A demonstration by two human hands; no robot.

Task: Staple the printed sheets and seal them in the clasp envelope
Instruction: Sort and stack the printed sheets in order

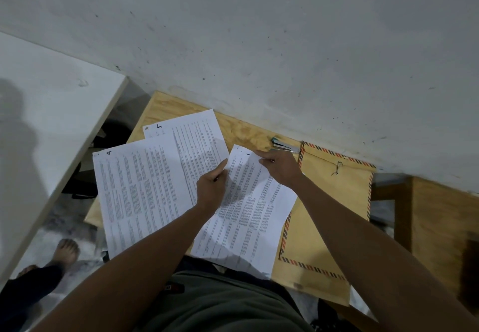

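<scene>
Printed sheets lie spread on a small wooden table [246, 132]. The sheet marked 4 [140, 189] lies at the left, overlapping another sheet [197, 137] behind it. A third sheet, marked 1 [248, 217], lies in the middle, partly over the brown clasp envelope [334, 215] with striped edges. My left hand [211, 189] rests on the left edge of that sheet, fingers curled. My right hand [281, 167] pinches its top right corner. A small stapler [285, 146] lies just beyond my right hand, by the wall.
A white wall [285, 46] rises right behind the table. A white tabletop [44, 124] stands at the left with a gap between. Another wooden surface [445, 215] is at the right. My bare foot [64, 252] is on the floor at lower left.
</scene>
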